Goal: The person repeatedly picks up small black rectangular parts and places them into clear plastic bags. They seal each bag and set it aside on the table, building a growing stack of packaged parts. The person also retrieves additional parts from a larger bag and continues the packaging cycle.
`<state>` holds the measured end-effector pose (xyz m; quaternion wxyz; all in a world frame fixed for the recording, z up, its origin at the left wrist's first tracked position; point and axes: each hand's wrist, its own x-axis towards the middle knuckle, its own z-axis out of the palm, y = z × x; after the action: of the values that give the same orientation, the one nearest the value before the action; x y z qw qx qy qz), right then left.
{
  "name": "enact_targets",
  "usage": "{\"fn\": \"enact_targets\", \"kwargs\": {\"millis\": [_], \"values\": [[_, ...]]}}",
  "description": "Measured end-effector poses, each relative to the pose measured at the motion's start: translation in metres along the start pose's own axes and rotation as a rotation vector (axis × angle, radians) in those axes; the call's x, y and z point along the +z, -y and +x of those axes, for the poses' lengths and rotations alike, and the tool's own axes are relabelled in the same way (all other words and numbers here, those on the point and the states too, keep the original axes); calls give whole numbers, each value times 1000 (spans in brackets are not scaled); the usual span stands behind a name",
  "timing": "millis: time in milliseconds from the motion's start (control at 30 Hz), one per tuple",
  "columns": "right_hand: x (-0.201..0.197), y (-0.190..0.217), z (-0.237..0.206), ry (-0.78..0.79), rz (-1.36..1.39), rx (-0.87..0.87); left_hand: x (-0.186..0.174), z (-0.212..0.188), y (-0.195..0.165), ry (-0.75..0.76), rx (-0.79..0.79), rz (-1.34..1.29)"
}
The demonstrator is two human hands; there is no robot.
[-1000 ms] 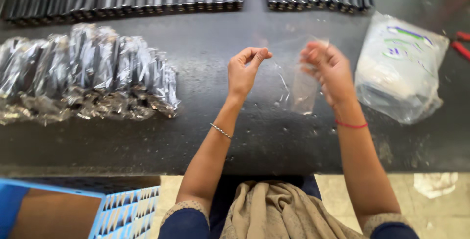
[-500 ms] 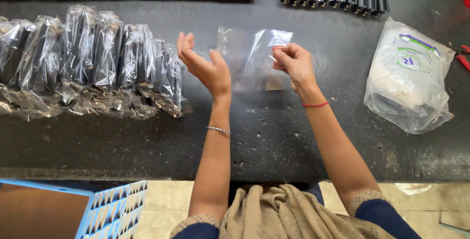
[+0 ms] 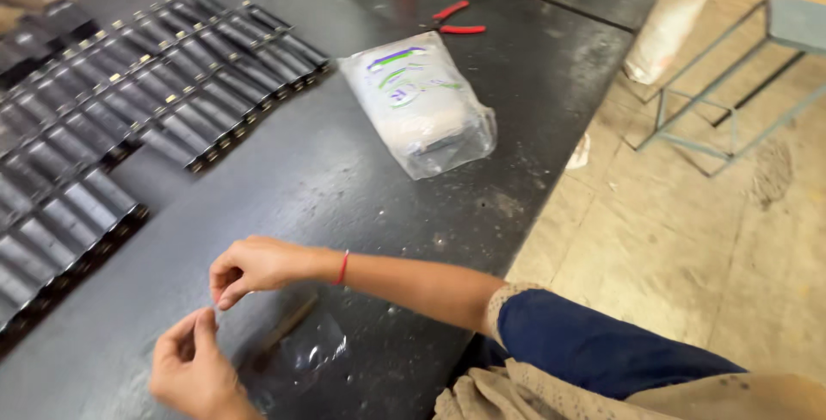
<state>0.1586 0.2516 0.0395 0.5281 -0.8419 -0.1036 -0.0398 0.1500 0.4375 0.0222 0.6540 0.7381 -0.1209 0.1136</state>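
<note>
Hands now sit low in the view, since the camera has swung right since half a second ago and takes in the desk (image 3: 344, 170) edge and the floor beyond. The left hand (image 3: 194, 368) and right hand (image 3: 254, 267) each pinch thumb to forefinger on the top edge of a small clear plastic bag (image 3: 301, 351), held between them just above the desk. Earlier the bag was raised farther out over the desk; it now hangs close to the person's body. Rows of black rectangular parts (image 3: 146, 101) lie well apart to the upper left. A fat packet of clear bags (image 3: 422, 106) lies beyond the right hand, with red-handled pliers (image 3: 456, 20) farther off.
</note>
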Motion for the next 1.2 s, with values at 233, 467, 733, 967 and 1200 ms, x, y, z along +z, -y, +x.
{"fn": "enact_targets", "kwargs": {"millis": [233,467,733,967,1200], "values": [[30,-13,-26,-334,72,-4,22,-6,3,-41,-9,170],[12,-13,-29,-300,105,-27,33,0,-9,-49,99,309],[-14,-26,-30,-74,606,360,34,13,9,65,-502,-391],[-42,-40,-26,238,793,436,21,29,17,42,-740,-833],[-47,-22,-28,254,1320,173,19,34,28,235,-719,-1286]]}}
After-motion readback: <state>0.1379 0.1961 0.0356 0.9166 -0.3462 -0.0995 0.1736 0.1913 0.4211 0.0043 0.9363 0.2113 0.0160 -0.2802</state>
